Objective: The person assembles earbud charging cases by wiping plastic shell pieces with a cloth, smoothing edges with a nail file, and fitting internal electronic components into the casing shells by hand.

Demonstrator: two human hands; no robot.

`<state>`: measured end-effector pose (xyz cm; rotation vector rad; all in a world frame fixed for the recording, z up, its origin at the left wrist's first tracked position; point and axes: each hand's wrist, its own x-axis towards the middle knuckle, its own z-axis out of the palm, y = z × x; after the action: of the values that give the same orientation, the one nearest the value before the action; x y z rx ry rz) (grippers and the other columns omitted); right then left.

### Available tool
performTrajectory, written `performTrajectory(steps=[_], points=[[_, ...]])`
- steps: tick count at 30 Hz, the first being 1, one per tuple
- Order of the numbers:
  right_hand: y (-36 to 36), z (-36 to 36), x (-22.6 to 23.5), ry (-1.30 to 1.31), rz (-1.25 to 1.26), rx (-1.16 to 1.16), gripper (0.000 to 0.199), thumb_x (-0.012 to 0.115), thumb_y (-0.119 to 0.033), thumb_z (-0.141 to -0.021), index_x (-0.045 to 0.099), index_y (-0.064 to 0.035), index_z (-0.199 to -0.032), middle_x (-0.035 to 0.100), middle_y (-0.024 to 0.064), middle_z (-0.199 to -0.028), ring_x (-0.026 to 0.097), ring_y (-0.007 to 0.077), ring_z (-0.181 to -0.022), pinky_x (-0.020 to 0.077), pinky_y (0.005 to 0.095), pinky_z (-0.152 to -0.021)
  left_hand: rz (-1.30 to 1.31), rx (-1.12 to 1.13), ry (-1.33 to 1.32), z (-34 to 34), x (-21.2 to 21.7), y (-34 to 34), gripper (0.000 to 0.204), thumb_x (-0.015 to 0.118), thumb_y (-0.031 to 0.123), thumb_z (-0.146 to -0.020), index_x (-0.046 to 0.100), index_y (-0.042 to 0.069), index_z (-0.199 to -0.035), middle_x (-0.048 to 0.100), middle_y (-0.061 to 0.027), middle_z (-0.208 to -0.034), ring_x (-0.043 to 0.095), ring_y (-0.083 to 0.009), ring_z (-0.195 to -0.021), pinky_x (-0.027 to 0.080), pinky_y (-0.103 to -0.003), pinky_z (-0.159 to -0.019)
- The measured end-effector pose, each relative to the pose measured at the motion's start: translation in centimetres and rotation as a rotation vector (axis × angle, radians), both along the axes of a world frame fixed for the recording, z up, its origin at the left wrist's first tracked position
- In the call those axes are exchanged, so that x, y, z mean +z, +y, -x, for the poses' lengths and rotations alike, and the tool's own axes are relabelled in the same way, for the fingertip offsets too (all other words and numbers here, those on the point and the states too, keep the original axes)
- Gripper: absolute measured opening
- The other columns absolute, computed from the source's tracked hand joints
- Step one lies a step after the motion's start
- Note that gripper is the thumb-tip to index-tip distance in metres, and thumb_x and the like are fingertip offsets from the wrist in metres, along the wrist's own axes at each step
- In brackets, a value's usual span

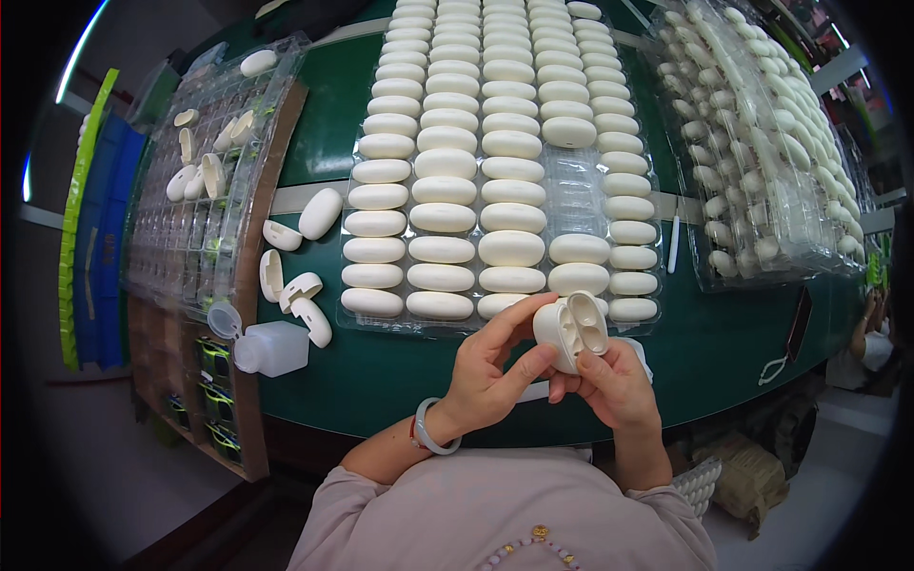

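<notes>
A dark green worktable fills most of the frame, curving away toward the top. Across its middle lies a clear plastic tray packed with rows of smooth white oval cases. At the upper right sit more clear trays of smaller white pieces. At the upper left, a compartment tray holds a few loose white shell halves, and more halves lie scattered on the table beside it. A small translucent bottle with its flip cap open stands at the left edge of the table.

Just below centre, both hands meet on one white case. It is open, tilted, its hollow inside turned toward the camera, showing two rounded wells in glossy white plastic. The left hand, a pale bangle on its wrist, is closed on the case from the left, index finger over the top, thumb beneath. The right hand is curled under it, fingertips pressed against its lower side.
</notes>
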<state>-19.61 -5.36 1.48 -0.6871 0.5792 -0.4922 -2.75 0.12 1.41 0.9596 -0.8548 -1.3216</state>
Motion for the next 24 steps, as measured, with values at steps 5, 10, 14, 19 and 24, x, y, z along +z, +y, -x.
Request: performTrajectory(steps=[5,10,14,19,24], points=[[-0.6,1.3,-0.9,0.127,0.241,-0.092,0.054,0.037,-0.043,-0.094,0.052,0.0044,-0.114,0.058,0.0130,-0.102,0.059,0.0188,-0.088,0.0485,0.0301,-0.076,-0.002,0.032,0.137,0.5,-0.6,-0.7,0.043,0.059,0.006,-0.084,0.042,-0.004,-0.123,0.053,-0.0107,-0.115,0.051,-0.0154,-0.105,0.042,-0.028,-0.090],[-0.9,-0.1,-0.2,0.272,0.467,-0.231,0.075,0.018,-0.057,-0.091,0.050,0.0064,-0.115,0.057,0.0137,-0.107,0.056,0.0214,-0.098,0.0424,0.0322,-0.086,-0.131,0.046,0.307,0.5,-1.4,-0.9,0.040,0.061,0.005,-0.083,0.044,-0.004,-0.117,0.054,-0.0112,-0.111,0.052,-0.0156,-0.104,0.043,-0.029,-0.090],[-1.5,0.0,1.1,0.309,1.080,-0.310,0.054,0.039,-0.045,-0.092,0.052,0.0021,-0.116,0.056,0.0151,-0.109,0.055,0.0250,-0.099,0.0421,0.0336,-0.086,-0.212,0.102,0.257,0.6,-1.0,-1.1,0.038,0.061,0.003,-0.082,0.044,-0.004,-0.115,0.054,-0.0115,-0.110,0.053,-0.0160,-0.102,0.047,-0.029,-0.087],[-2.6,-0.4,2.7,0.581,1.077,-0.109,0.044,0.072,-0.008,-0.070,0.056,0.0010,-0.110,0.059,0.0175,-0.105,0.059,0.0275,-0.092,0.0467,0.0328,-0.079,-0.097,0.080,0.153,1.0,-1.6,-0.9,0.041,0.062,0.000,-0.080,0.043,-0.004,-0.116,0.051,-0.0129,-0.114,0.053,-0.0179,-0.103,0.050,-0.029,-0.084],[-11.4,-0.6,3.0,0.713,1.518,-0.280,0.035,0.067,-0.003,-0.072,0.059,-0.0010,-0.106,0.062,0.0144,-0.099,0.060,0.0281,-0.089,0.0472,0.0343,-0.078,-0.091,0.126,0.159,1.1,-0.5,-0.9,0.032,0.058,-0.001,-0.083,0.047,-0.004,-0.113,0.054,-0.0117,-0.110,0.055,-0.0167,-0.099,0.047,-0.028,-0.085]])
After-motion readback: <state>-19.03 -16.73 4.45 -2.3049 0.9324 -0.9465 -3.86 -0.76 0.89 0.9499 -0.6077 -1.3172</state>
